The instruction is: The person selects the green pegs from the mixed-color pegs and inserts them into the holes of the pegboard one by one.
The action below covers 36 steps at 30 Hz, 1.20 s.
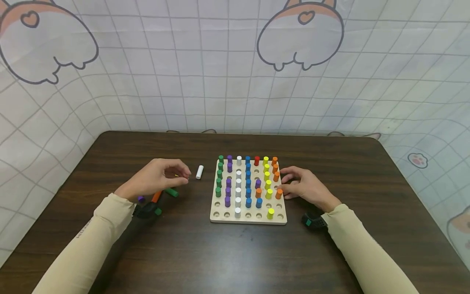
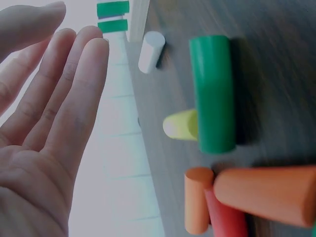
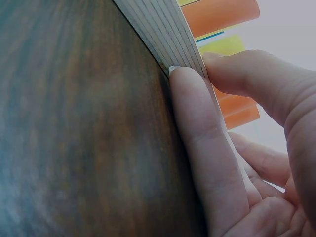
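A square wooden pegboard (image 1: pixel 247 219) holds several upright coloured pegs in its holes. My right hand (image 1: pixel 304 188) grips its right edge. In the right wrist view one digit (image 3: pixel 197 123) lies along the layered side of the board (image 3: pixel 163 34), and another reaches onto the top beside the orange pegs (image 3: pixel 222 17). My left hand (image 1: pixel 161 176) hovers left of the board with the thumb apart from the fingers and nothing held. Near it lie a white peg (image 1: pixel 199 172), a green peg (image 2: pixel 215 94), a yellow peg (image 2: pixel 180 125), orange pegs (image 2: pixel 266 195) and a red peg (image 2: pixel 227 212).
More loose pegs, among them a purple peg (image 1: pixel 141 199) and a green peg (image 1: pixel 158 211), lie around the left wrist, partly hidden by it. Everything stands on a dark wooden table (image 1: pixel 235 257). A white gridded cloth (image 1: pixel 205 81) hangs behind and beside the table.
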### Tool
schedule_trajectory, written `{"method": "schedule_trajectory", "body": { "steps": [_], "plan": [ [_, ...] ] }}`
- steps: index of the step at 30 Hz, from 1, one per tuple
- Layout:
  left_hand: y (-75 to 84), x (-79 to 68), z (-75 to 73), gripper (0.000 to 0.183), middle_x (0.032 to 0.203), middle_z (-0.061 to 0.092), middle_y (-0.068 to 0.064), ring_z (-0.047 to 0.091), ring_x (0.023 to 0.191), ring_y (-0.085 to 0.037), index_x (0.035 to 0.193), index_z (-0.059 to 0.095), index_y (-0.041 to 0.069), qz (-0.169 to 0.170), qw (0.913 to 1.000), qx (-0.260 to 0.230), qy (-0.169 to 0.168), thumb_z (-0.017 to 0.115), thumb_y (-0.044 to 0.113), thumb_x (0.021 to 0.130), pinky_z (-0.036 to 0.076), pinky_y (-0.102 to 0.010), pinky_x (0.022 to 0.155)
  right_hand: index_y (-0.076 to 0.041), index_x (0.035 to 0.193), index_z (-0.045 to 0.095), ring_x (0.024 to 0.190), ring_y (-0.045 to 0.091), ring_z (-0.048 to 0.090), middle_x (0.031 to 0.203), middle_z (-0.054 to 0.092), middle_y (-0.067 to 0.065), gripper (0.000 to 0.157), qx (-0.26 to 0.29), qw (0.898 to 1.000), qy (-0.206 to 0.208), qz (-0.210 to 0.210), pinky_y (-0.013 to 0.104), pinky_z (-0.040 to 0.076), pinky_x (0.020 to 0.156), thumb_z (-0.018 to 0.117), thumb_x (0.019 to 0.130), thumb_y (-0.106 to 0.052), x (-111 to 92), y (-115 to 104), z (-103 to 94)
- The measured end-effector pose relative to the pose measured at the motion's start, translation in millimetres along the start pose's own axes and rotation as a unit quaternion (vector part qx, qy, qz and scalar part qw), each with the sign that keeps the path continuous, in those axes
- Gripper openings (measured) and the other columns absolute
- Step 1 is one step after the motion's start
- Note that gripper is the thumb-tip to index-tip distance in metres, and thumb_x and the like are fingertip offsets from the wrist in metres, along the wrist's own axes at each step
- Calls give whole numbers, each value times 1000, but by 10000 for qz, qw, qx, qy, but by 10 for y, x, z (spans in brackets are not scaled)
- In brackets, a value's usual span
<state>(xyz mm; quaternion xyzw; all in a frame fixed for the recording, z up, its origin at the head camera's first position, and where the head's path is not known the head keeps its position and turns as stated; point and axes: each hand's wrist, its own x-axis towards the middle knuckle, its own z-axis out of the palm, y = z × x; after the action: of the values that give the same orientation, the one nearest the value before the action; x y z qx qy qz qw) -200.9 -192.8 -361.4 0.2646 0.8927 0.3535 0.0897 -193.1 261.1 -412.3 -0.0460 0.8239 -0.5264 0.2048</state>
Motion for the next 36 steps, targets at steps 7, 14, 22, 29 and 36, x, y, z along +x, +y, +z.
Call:
{"method": "schedule_trajectory", "body": {
  "steps": [7,14,22,29,36],
  "plan": [
    [-112,-67,-24,21,107,77,1,70,97,-4,112,74,14,-160,9998,-17,-104,80,20,92,59,-24,88,-5,149,47,91,18,73,122,57,19,65,-4,10000,-16,-11,33,66,79,77,93,-22,8,18,-16],
    [-175,-123,-34,24,112,77,-4,73,103,-12,115,73,13,-244,9990,-291,-225,80,14,91,60,-25,90,-5,148,47,90,19,74,122,58,19,65,-42,10000,-9,-30,33,66,79,77,93,-22,5,22,-23],
    [-244,-188,-8,31,119,75,3,70,114,-18,118,73,22,-363,9985,-70,-413,82,17,89,58,-43,102,-5,148,48,90,18,74,121,57,19,65,-31,10000,-15,-25,33,66,79,77,93,-23,17,29,-20],
    [-304,-203,8,30,119,76,5,72,114,-15,118,73,24,-331,9985,2,-431,82,19,90,58,-30,98,-5,148,48,91,17,74,122,57,18,67,-50,10000,-2,19,33,66,80,79,92,-24,15,33,-15],
    [-327,-215,10,28,118,77,4,73,114,-15,117,74,22,-414,9981,-110,-449,81,18,90,57,-26,96,-5,148,48,91,17,73,123,57,18,66,-96,9999,31,92,31,65,80,78,92,-23,15,29,-20]
  ]
}}
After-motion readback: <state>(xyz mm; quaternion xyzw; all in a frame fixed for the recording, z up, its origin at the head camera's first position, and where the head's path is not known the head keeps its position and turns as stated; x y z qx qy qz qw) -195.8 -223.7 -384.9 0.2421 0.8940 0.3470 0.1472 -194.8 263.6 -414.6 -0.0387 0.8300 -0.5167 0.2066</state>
